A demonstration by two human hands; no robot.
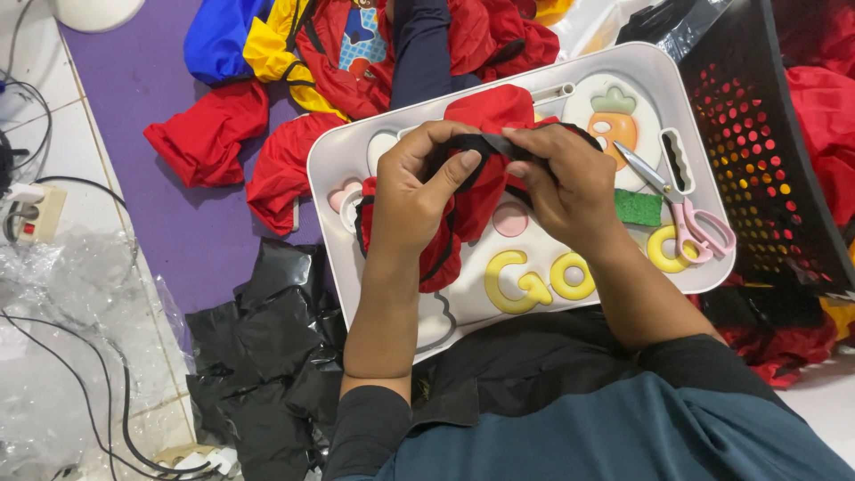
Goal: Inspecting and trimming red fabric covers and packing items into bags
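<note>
From the head camera, both hands meet over the middle of a white lap tray [331, 160] that rests across the person's legs. The left hand [411, 191] is closed around a bunched red garment with black trim [476, 191], its thumb pressing the black edging [485, 142] against the fingers. The right hand [563, 183] pinches the same black edging just beside it, fingers curled tight. The garment lies on the tray's centre, part of it hanging toward the near edge over the raised yellow letters [521, 283]. It looks thin, light and limp, likely a little slick, so it would slump wherever unsupported; the firmer black edging seems the surest place to grip, as both hands do. Pink-handled scissors [681, 209] lie near the tray's right edge, apart from the hands, beside a small green pad [639, 207]. A black perforated basket [757, 151] stands to the right, and more red, yellow and blue garments [294, 71] are heaped beyond the far edge.
</note>
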